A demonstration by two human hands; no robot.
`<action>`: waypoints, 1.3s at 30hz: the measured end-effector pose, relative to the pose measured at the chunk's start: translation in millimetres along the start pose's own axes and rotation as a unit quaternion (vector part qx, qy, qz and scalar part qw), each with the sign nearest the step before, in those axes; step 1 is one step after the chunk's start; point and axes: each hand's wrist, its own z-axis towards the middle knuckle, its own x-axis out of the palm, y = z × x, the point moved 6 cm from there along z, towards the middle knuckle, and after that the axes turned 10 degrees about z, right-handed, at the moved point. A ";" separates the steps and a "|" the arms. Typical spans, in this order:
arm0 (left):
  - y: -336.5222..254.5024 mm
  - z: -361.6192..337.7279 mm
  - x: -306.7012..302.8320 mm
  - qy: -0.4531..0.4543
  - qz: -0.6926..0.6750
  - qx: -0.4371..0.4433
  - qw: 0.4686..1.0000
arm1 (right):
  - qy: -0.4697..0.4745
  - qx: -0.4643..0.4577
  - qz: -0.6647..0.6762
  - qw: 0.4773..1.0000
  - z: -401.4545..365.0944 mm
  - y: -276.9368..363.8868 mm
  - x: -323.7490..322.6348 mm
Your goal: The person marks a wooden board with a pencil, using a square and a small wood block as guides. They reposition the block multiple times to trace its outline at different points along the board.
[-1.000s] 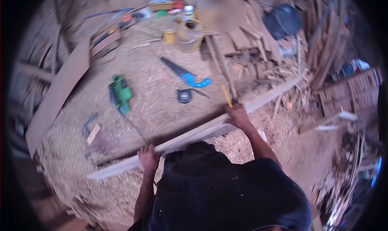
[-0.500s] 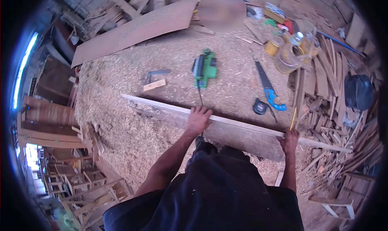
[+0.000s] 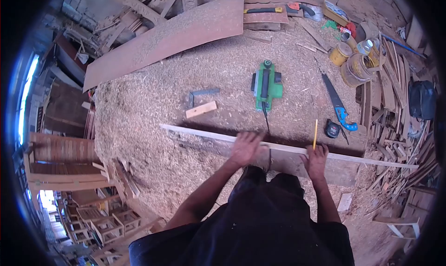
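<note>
A long, thin wooden strip (image 3: 200, 133) lies crosswise in front of me, above a wider brown plank (image 3: 290, 162). My left hand (image 3: 246, 149) is closed over the strip near its middle, fingers on the far edge and slightly blurred. Farther right, my right hand (image 3: 316, 161) grips a yellow pencil (image 3: 315, 132) that points up and away, and it also touches the strip. Beyond the strip lie a green electric planer (image 3: 265, 87) with its cord, a try square (image 3: 202, 93), a small wood block (image 3: 201, 109), a black tape measure (image 3: 331, 129) and a blue-handled handsaw (image 3: 341, 112).
Sawdust and shavings cover the ground. A large thin panel (image 3: 162, 40) rests at the back left. Yellow buckets (image 3: 355, 70) and heaped offcuts (image 3: 388, 84) stand at right. Wooden stool frames (image 3: 109, 226) crowd the lower left.
My right hand has slid left along the strip with the pencil, nearer my left hand. The left hand keeps about the same place on the strip. The whole view has shifted.
</note>
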 end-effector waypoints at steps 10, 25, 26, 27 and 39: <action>438.2 6.7 86.5 0.098 -0.032 -0.410 0.906 | 0.080 0.072 -0.026 0.994 0.4 5.7 -6.2; 453.0 -0.5 35.0 -0.035 -0.450 -0.381 0.807 | 0.079 0.034 -0.063 0.994 16.8 -0.6 -5.6; 444.0 -4.8 21.4 -0.046 -0.486 -0.347 0.801 | 0.070 0.023 -0.066 0.995 18.4 -2.5 -3.6; 432.4 -9.8 6.0 -0.057 -0.520 -0.311 0.793 | 0.071 0.024 -0.061 0.995 20.2 -4.4 -3.5; 245.9 -37.1 -20.7 0.071 -0.326 -0.117 0.935 | 0.052 0.035 -0.066 0.996 13.5 -4.8 -1.4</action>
